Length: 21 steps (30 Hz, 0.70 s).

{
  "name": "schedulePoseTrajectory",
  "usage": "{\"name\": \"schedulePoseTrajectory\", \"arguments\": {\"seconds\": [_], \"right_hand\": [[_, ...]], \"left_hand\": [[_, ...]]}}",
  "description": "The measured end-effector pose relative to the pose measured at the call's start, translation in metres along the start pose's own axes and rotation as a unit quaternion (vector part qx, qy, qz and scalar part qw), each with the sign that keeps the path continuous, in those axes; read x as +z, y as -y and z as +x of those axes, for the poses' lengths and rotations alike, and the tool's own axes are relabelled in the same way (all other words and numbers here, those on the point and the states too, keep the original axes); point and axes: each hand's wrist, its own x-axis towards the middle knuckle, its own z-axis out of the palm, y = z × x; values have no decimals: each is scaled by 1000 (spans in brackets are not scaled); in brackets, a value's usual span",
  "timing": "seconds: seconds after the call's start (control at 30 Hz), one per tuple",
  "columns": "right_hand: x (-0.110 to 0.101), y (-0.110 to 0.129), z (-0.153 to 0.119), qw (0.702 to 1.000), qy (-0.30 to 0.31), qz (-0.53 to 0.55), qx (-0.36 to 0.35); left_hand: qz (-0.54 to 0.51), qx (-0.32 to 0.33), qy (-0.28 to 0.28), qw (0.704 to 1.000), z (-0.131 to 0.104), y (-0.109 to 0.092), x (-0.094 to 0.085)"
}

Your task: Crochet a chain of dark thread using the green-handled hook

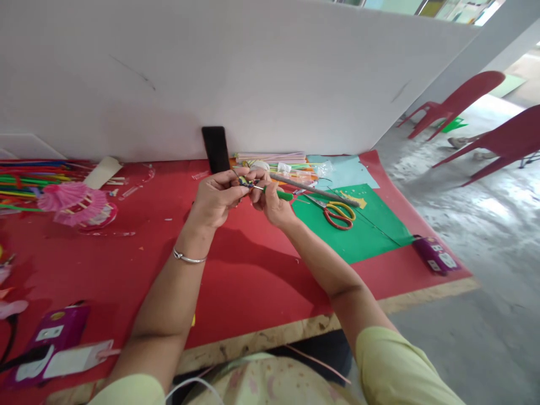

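Observation:
My left hand (217,197) pinches a small dark piece with yellow and blue bits (246,181) between thumb and fingers. In my right hand (274,203) is a green-handled tool (284,195) with a thin metal shaft, its end touching the small piece. The tip's shape is too small to make out. Both hands meet above the red-covered table (253,270). A long grey rod (314,188) slants away to the right from behind my right fingers; whether they touch it, I cannot tell.
Scissors (340,215) with red and yellow handles lie on a green sheet (358,242). Against the white partition leans a black phone (215,149). A pink frilly craft (76,205) and coloured strips (37,180) lie left. Purple boxes (436,256) sit near the edges; red chairs (464,104) stand beyond.

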Motion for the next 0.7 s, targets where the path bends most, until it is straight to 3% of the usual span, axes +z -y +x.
{"name": "schedulePoseTrajectory", "arguments": {"seconds": [0.1,0.43,0.7], "right_hand": [[-6,0,1,995,12,-41,-91],[-18,11,8,969,46,-114,-216],[-31,19,11,946,103,-178,-250]], "left_hand": [[-24,-54,41,997,1,-4,-7],[-54,-112,76,989,1,-12,-16],[-28,-136,96,986,2,-15,-22]]}}
